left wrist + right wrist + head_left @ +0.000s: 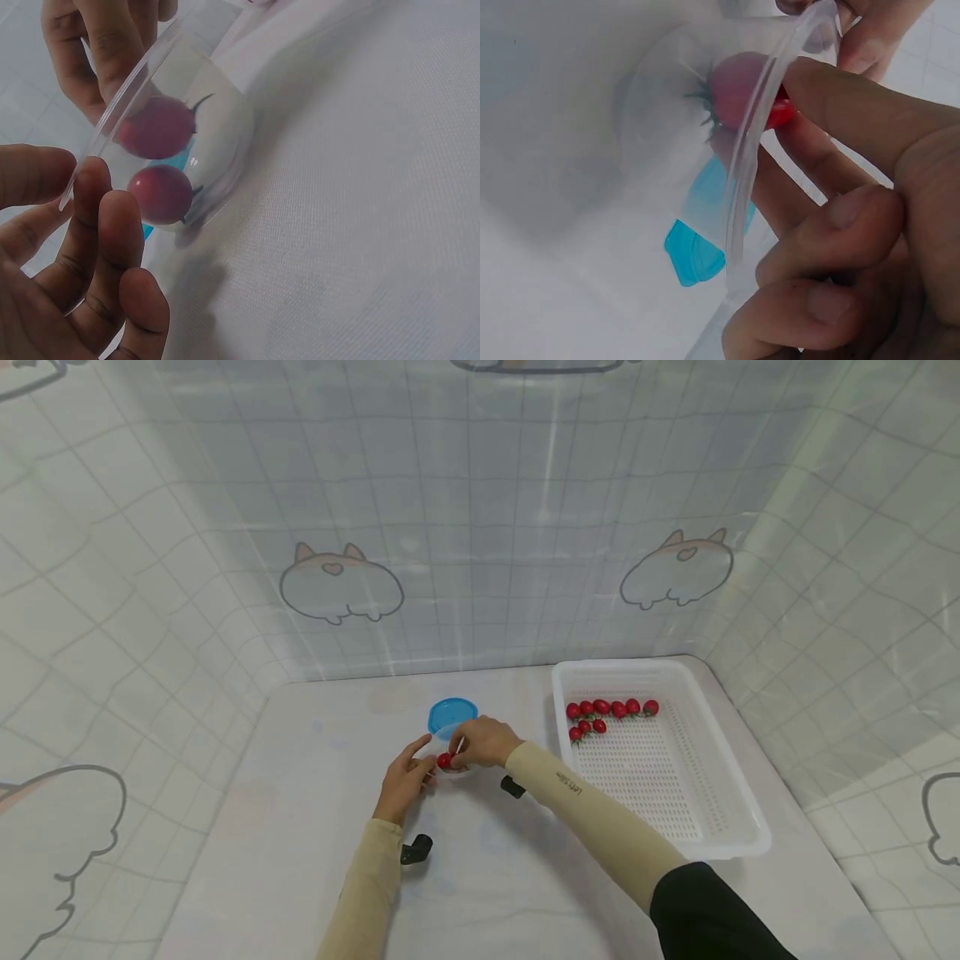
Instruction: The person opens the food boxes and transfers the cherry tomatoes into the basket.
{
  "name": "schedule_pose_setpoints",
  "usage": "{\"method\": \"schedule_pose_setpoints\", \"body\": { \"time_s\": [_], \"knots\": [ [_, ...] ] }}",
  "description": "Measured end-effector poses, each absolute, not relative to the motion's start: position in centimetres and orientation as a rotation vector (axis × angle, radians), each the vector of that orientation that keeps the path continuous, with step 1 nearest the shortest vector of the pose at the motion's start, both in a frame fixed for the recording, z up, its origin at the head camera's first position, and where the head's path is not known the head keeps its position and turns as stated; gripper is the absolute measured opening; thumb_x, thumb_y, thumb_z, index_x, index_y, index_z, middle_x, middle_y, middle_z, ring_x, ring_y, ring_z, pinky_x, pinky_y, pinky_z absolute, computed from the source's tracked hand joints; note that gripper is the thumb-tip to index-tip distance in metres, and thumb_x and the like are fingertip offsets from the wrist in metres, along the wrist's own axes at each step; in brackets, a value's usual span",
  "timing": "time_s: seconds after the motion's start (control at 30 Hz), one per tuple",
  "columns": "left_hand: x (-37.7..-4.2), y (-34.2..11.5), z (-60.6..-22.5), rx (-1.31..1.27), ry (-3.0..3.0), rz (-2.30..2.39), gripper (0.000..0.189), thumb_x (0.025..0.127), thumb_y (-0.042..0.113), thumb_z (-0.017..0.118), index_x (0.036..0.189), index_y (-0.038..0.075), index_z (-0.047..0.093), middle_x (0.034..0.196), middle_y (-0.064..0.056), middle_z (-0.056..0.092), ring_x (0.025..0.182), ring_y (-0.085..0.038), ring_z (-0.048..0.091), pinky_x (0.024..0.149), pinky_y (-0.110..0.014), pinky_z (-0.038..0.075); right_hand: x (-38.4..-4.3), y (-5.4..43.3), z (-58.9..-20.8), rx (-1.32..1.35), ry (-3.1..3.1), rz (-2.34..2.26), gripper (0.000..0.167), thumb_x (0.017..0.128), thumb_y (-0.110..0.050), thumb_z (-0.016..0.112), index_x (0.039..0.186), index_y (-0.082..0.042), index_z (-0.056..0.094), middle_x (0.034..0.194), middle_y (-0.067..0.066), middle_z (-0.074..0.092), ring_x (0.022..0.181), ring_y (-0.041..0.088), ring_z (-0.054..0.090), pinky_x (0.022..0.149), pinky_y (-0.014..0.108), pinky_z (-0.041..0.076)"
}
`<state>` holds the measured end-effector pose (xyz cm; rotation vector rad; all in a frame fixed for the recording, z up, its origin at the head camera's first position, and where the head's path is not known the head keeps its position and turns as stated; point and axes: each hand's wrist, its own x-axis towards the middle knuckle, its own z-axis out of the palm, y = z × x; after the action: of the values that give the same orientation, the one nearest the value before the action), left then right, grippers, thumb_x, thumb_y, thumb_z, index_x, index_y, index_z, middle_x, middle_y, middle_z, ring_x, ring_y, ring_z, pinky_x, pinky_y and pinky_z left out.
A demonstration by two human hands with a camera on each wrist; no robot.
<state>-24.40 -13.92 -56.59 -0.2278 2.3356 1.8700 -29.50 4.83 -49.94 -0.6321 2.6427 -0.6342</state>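
A clear plastic bowl (225,124) stands on the white table. At its near-left rim, my left hand (401,785) pinches the edge between thumb and forefinger, the other fingers along the outside. My right hand (486,742) reaches over the opposite rim and holds a cherry tomato (739,88) with a green stem inside the bowl. Beside it in the bowl sits another cherry tomato (160,195), seen through the clear wall in the left wrist view. Just behind the bowl lies a blue lid (452,712), partly seen through the plastic in the right wrist view.
At the right of the table stands a white perforated basket (716,739). Several cherry tomatoes (618,709) lie in rows at its far left. A tiled-pattern curtain (510,568) with cartoon prints encloses the back and sides. My right forearm crosses in front of the basket.
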Motion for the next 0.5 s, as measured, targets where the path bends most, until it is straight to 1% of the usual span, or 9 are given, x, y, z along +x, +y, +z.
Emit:
{"method": "schedule_pose_setpoints", "body": {
  "time_s": [0.23, 0.37, 0.5],
  "knots": [
    [-24.3, -13.8, -56.6, -0.226, 2.336, 1.875, 0.048, 0.101, 0.023, 0.062, 0.148, 0.024, 0.053, 0.097, -0.018, 0.069, 0.078, -0.022, 0.064, 0.071, -0.032, 0.049, -29.5, 5.6, -49.6, -0.664, 2.682, -0.722, 0.02, 0.09, -0.03, 0.079, 0.108, -0.021, 0.076, 0.104, -0.005, 0.075, 0.097, 0.013, 0.067, 0.078, 0.032, 0.053],
    [-24.2, -13.8, -56.7, -0.216, 2.338, 1.88, 0.049, 0.101, 0.022, 0.062, 0.149, 0.023, 0.052, 0.097, -0.018, 0.069, 0.077, -0.022, 0.064, 0.071, -0.033, 0.049, -29.4, 6.1, -49.1, -0.704, 2.7, -0.751, 0.02, 0.09, -0.031, 0.08, 0.106, -0.02, 0.076, 0.104, -0.004, 0.075, 0.101, 0.015, 0.066, 0.081, 0.034, 0.053],
    [-24.1, -13.7, -56.7, -0.205, 2.338, 1.891, 0.049, 0.101, 0.023, 0.062, 0.149, 0.023, 0.052, 0.096, -0.017, 0.069, 0.078, -0.022, 0.065, 0.072, -0.034, 0.049, -29.5, 6.6, -48.7, -0.734, 2.702, -0.783, 0.02, 0.09, -0.031, 0.079, 0.106, -0.019, 0.076, 0.105, -0.004, 0.075, 0.106, 0.021, 0.067, 0.086, 0.038, 0.054]
  ]
}}
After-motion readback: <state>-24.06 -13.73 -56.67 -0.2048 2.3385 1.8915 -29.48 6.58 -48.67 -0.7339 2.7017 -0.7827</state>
